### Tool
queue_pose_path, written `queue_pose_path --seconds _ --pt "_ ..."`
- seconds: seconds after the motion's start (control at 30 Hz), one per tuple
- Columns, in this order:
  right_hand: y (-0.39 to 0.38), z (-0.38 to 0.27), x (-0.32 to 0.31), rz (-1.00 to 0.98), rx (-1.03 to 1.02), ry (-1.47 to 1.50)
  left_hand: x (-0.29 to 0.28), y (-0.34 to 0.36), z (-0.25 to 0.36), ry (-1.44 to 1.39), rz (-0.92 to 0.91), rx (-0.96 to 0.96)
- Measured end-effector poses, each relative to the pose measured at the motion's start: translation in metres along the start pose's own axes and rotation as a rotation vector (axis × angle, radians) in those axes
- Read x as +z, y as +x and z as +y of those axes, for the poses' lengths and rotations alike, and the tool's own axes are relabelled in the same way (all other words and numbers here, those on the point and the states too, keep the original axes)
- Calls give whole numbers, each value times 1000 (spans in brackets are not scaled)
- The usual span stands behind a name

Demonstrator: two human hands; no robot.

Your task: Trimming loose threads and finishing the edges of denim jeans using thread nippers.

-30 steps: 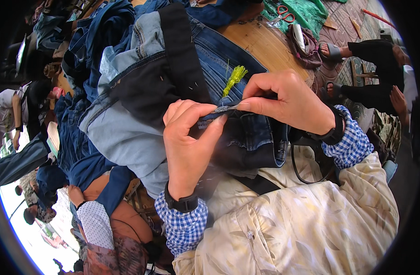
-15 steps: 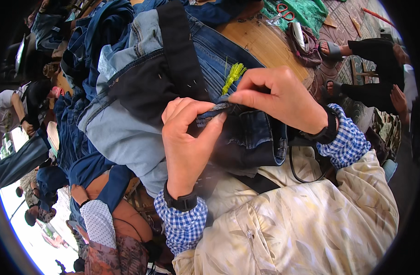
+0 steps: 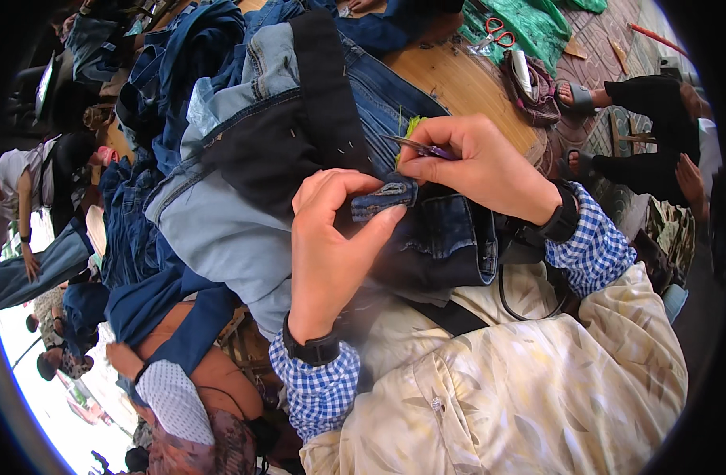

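Just above my lap, in front of my cream patterned clothing (image 3: 474, 380), I have both hands on the work. My left hand (image 3: 325, 241) pinches a dark blue denim tab (image 3: 379, 204) between thumb and fingers, its stitched slit turned up towards me. My right hand (image 3: 489, 168) is just beside the tab, fingers closed around a small purple-handled cutting tool (image 3: 434, 150), its thin blade pointing left over the denim. Part of a yellow-green tuft of thread (image 3: 413, 127) shows behind those fingers.

The tab sits near the middle of a heap of denim, with a pale blue piece (image 3: 220, 214) spread to the left of my left hand. A black band (image 3: 323, 71) runs upward across the heap, and a darker blue length of denim (image 3: 383, 91) lies to its right, over the wooden counter (image 3: 458, 87).

Beyond my right hand, red-handled scissors (image 3: 490, 36) rest by a green sheet (image 3: 537, 36), and close to them is a maroon bag (image 3: 535, 103) with a white roll (image 3: 522, 73) on it. More blue denim (image 3: 188, 79) is piled at the far left, and lower down comes another person's dotted sleeve (image 3: 173, 400).
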State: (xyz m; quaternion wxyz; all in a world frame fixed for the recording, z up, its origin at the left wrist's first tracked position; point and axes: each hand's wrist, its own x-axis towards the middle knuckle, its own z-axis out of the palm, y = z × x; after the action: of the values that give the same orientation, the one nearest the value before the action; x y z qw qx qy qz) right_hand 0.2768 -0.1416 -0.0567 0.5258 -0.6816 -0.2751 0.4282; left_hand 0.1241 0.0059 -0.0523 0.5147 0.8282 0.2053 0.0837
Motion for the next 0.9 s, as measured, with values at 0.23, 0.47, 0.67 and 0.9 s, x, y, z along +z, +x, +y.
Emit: queue_pose_path --seconds 0.23,0.47,0.67,0.9 --pt "-1 1 6 -79 -140 22 -1 1 1 -111 -1 -76" --pt "-1 -5 5 -122 82 234 -12 -1 -7 7 -29 126" --pt "-3 -12 3 -92 187 260 -5 -4 -11 70 68 181" --pt "-8 -24 -5 -373 323 554 -4 -13 21 -66 174 243"
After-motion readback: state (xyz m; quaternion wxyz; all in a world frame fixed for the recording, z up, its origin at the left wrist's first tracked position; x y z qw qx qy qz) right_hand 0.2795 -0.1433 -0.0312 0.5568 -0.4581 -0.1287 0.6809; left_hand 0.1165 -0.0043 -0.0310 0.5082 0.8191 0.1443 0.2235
